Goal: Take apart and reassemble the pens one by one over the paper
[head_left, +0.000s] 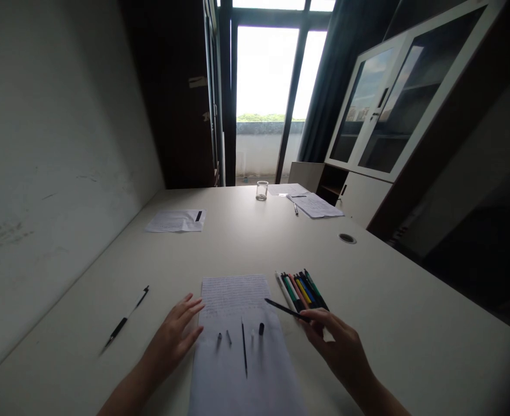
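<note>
My right hand (331, 332) pinches a slim black pen (285, 308), which points left over the right edge of a sheet of paper (233, 393). Resting by the sheet's left edge, my left hand (174, 332) holds nothing and has its fingers apart. Small pen parts lie on the paper: a dark ink refill (244, 349), a short black cylinder (261, 329), a small clear piece (252, 334) and two little pieces, one a grey tube (228, 337) and one a dark-ended tip (219, 337). Handwriting covers the sheet's far part.
A row of several coloured pens (302, 290) lies beyond my right hand. One black-and-white pen (125, 319) is at the left. Farther back are a glass (261, 190), papers (174, 221), a paper stack (318, 205) and a round table hole (347, 238). A wall (64, 231) borders the left.
</note>
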